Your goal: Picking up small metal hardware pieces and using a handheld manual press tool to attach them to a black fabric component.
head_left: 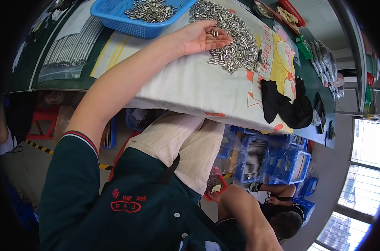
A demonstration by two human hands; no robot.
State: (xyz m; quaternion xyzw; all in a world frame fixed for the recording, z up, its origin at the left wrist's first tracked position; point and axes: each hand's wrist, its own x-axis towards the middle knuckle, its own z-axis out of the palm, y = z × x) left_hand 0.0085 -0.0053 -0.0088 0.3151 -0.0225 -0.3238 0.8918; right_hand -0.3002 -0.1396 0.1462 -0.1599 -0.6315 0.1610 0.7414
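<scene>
The left hand [200,37] lies palm up on the white printed cloth [198,85] that covers the near part of the worktable, at the near edge of a heap of small silver metal pins [236,39]. Its fingers are loosely curled and cup a few of those pins against the palm, with the fingertips touching the heap itself. The bare left forearm runs from the dark green short sleeve [73,167] up across the cloth's near edge to the hand.

The right hand [217,193] is down below the table edge, beside the person's lap in light beige trousers [186,142]. It reaches to a small red tray [215,184] that holds more dark small parts and a pale slip of paper; the fingers are mostly hidden by the tray and the knee, so I cannot tell whether they are closed on anything.

Behind the heap, toward the far left of the table, a blue plastic basket [131,21] holds another load of the same silver pins. A black cloth item [288,106] lies crumpled at the right near corner of the white cloth. Clear bags of long metal rods [70,46] rest on the green tabletop [26,62] at the left. Under the table stand blue plastic crates [282,163]
</scene>
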